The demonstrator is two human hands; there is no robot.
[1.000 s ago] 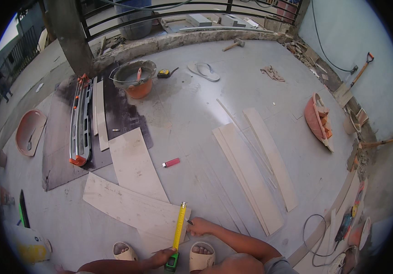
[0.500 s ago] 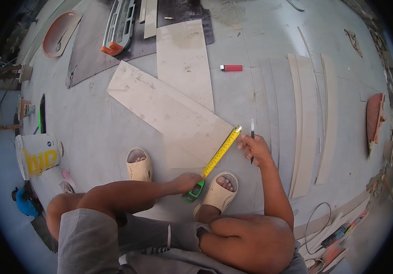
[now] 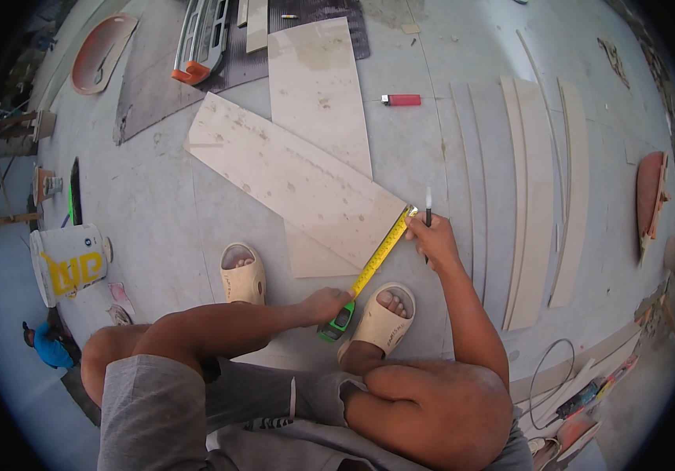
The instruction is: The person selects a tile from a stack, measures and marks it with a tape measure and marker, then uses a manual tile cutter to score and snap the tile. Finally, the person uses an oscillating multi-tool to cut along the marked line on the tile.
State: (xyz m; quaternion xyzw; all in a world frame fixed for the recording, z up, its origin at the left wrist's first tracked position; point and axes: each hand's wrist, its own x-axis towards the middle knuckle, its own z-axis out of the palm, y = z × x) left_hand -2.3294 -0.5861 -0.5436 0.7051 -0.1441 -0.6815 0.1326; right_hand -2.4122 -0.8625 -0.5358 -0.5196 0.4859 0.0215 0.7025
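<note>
The left hand [image 3: 327,306] has its grip closed around a green-and-black tape measure [image 3: 338,321], just beside a beige slip-on sandal [image 3: 385,328]; the yellow measuring blade [image 3: 379,257] runs along the short end of a long beige rectangular tile [image 3: 298,177]; the right hand [image 3: 436,242] keeps a slim black pen with a whitish end [image 3: 428,215] in its grip, close at the blade's far tip; the long tile lies across another beige tile [image 3: 318,74] on the grey floor [image 3: 157,212]; a red plastic lighter [image 3: 405,100] lies near both.
</note>
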